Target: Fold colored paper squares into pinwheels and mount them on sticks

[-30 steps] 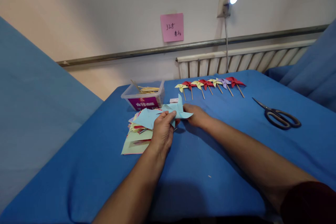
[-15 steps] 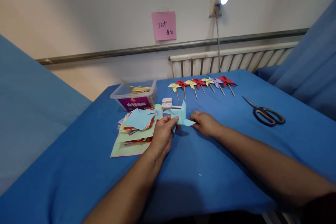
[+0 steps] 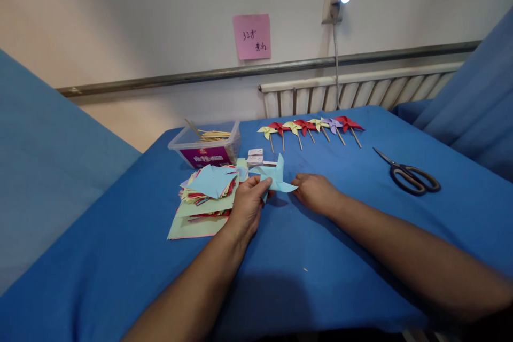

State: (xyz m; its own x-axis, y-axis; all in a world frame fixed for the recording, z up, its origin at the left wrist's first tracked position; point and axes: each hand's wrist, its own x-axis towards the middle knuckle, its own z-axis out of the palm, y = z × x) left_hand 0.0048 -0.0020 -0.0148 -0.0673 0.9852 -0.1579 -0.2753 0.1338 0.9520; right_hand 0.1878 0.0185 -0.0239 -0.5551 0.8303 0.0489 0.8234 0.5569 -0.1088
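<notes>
A light blue paper pinwheel [image 3: 276,177] is pinched at its left edge by the fingers of the left hand [image 3: 247,207], its folded blades raised just above the cloth; one pointed blade is stretched toward the right hand [image 3: 316,191], which is laid loosely curled on the cloth just beside that tip, whether touching it cannot be told; behind and to the left a clear plastic box [image 3: 206,145] with a purple label is seen, thin wooden sticks [image 3: 212,134] being heaped inside it; the table [image 3: 280,272] is draped in blue cloth and is set against a pale wall with a radiator [image 3: 360,92]; a loose pile of coloured paper squares [image 3: 204,197] is spread just left of the left hand; a row of finished pinwheels [image 3: 312,127] on sticks is laid near the far edge; scissors [image 3: 409,173] are left well to the right; a pink note [image 3: 252,36] is stuck on the wall
</notes>
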